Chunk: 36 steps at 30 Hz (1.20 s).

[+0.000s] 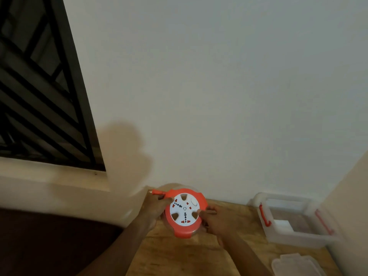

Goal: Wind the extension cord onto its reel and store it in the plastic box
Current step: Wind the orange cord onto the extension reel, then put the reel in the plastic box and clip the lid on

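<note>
The extension cord reel [185, 212], orange-rimmed with a white socket face, is held up over the wooden bench [179, 253] between both hands, its face turned toward the camera. The left hand [154, 210] is closed around the reel's left edge, and the orange plug [158, 193] sticks out just above its fingers, so the cord's end appears to be right at the reel. The right hand [216, 220] grips the right edge, thumb touching the white face; it is closed on the reel, perhaps turning it. No loose cord shows on the bench or hanging down, so winding looks almost or fully finished, though the underside of the reel is hidden. The clear plastic box [294, 239] with red latches stands open on the bench to the right, well apart from the reel, and its lid [296, 264] lies flat in front of it. Judging by this, what remains is tucking in the plug, setting the reel into the box and probably closing the lid
</note>
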{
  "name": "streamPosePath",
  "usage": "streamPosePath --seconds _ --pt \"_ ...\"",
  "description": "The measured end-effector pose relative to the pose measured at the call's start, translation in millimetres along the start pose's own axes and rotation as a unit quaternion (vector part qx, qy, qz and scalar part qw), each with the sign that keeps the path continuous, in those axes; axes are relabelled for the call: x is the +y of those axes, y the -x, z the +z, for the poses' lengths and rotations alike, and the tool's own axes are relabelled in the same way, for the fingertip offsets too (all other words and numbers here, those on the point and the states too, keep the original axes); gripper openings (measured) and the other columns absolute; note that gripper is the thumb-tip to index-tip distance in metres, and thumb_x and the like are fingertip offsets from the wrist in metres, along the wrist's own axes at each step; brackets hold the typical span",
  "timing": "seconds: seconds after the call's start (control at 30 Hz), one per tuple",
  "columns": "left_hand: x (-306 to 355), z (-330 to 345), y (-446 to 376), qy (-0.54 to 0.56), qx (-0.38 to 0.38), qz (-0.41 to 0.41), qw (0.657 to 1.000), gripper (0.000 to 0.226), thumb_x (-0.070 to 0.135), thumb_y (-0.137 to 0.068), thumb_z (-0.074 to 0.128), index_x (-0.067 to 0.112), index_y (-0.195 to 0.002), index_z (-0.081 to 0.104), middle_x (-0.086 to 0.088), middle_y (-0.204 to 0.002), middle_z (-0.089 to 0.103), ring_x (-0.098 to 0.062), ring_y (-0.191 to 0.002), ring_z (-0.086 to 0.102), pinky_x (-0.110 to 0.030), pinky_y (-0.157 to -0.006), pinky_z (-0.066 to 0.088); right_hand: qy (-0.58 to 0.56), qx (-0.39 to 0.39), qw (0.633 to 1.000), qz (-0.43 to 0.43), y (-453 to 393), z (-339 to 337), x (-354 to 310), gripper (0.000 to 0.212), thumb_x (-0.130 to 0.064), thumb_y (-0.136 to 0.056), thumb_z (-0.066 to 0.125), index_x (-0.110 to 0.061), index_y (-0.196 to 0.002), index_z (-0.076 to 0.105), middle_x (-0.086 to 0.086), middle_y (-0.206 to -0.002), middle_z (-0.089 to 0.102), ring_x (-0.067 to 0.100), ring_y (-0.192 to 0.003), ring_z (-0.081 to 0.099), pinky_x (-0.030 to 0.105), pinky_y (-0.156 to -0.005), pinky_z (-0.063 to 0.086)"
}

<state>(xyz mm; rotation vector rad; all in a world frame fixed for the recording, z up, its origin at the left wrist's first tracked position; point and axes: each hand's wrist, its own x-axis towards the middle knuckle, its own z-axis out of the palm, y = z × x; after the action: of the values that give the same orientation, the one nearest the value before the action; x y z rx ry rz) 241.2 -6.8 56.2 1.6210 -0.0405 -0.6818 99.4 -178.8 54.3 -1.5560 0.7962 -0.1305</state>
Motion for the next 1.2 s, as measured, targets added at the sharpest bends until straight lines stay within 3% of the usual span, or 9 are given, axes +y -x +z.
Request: streamPosePath --seconds 0.1,0.17,0.23,0.3,0.6,0.8,0.93,1.03,1.2 --pt "-25.7 -5.1 -4.8 -0.017 0.01 -0.028 0.999 0.013 0.004 -0.093 0.067 0.004 -0.104 0.073 -0.015 -0.098 0.079 -0.033 -0.089 0.075 -0.048 -0.079 0.063 -0.01 0.007 0.999 0.03 -1.9 10.5 22.4 0.048 -0.022 -0.071 0.087 -0.014 -0.11 0.06 0.01 -0.082 0.076 0.027 -0.07 0.072 0.039 -0.063 0.06" --pt "-39.9 -8.7 -7.0 -0.041 0.021 -0.03 0.998 0.015 0.001 -0.093 0.066 0.005 -0.106 0.072 -0.014 -0.102 0.077 -0.031 -0.089 0.074 -0.044 -0.075 0.064 -0.019 -0.005 0.999 0.042 -4.4 18.3 34.6 0.046 -0.02 -0.073 0.085 -0.013 -0.112 0.062 0.009 -0.085 0.076 0.024 -0.068 0.073 0.036 -0.061 0.059" --pt "-51.8 -12.9 -9.2 -0.073 0.039 -0.025 0.996 0.017 -0.001 -0.093 0.066 0.006 -0.107 0.072 -0.011 -0.101 0.075 -0.026 -0.084 0.073 -0.037 -0.065 0.063 -0.027 -0.007 0.998 0.058 -6.6 27.6 45.8 0.042 -0.017 -0.079 0.08 -0.011 -0.117 0.062 0.009 -0.095 0.075 0.024 -0.076 0.074 0.043 -0.068 0.061" --pt "-62.5 -16.7 -12.2 -0.104 0.051 -0.019 0.993 0.021 -0.003 -0.092 0.065 0.004 -0.11 0.072 -0.012 -0.103 0.074 -0.028 -0.088 0.073 -0.039 -0.068 0.064 -0.031 -0.001 0.998 0.063 -7.1 36.3 56.5 0.038 -0.015 -0.082 0.077 -0.01 -0.118 0.065 0.01 -0.098 0.074 0.027 -0.079 0.074 0.05 -0.072 0.06" --pt "-81.8 -32.1 -27.4 -0.196 0.045 0.02 0.979 0.031 0.002 -0.089 0.071 0.005 -0.12 0.07 -0.01 -0.109 0.074 -0.008 -0.08 0.065 -0.021 -0.063 0.054 0.012 0.052 0.997 0.048 -6.9 54.3 77.3 0.024 -0.014 -0.085 0.072 -0.015 -0.109 0.072 0.004 -0.091 0.076 0.024 -0.078 0.073 0.048 -0.07 0.06" --pt "-93.5 -37.6 -27.5 -0.246 0.049 0.026 0.968 0.041 0.011 -0.09 0.075 0.005 -0.129 0.067 -0.014 -0.123 0.072 -0.027 -0.104 0.069 -0.038 -0.089 0.059 0.07 0.063 0.995 0.027 -4.7 55.0 80.5 0.019 -0.026 -0.081 0.076 -0.022 -0.1 0.074 -0.002 -0.087 0.075 0.015 -0.072 0.072 0.037 -0.067 0.061" --pt "-96.0 -35.4 -21.3 -0.265 0.056 0.051 0.961 0.035 0.013 -0.09 0.074 0.006 -0.124 0.069 -0.013 -0.118 0.074 -0.021 -0.096 0.069 -0.034 -0.086 0.058 0.074 0.071 0.994 0.027 -2.2 52.7 82.8 0.009 -0.024 -0.078 0.078 -0.022 -0.087 0.076 -0.003 -0.074 0.075 0.015 -0.062 0.071 0.037 -0.062 0.061" --pt "-92.7 -30.2 -14.9 -0.272 0.08 0.077 0.956 0.026 0.01 -0.092 0.07 0.005 -0.118 0.071 -0.012 -0.112 0.075 -0.025 -0.099 0.071 -0.035 -0.087 0.06 0.071 0.052 0.996 0.014 -1.6 48.8 85.0 0.01 -0.021 -0.077 0.078 -0.025 -0.085 0.076 -0.005 -0.077 0.075 0.014 -0.069 0.072 0.04 -0.068 0.061" --pt "-82.1 -20.2 -3.1 -0.263 0.143 0.124 0.946 0.011 0.005 -0.092 0.065 0.006 -0.099 0.073 -0.012 -0.096 0.075 -0.023 -0.086 0.069 -0.038 -0.076 0.061 0.085 0.028 0.996 -0.029 2.6 36.4 84.6 0.01 -0.018 -0.077 0.07 -0.025 -0.082 0.076 -0.007 -0.081 0.075 0.013 -0.078 0.07 0.036 -0.072 0.06"
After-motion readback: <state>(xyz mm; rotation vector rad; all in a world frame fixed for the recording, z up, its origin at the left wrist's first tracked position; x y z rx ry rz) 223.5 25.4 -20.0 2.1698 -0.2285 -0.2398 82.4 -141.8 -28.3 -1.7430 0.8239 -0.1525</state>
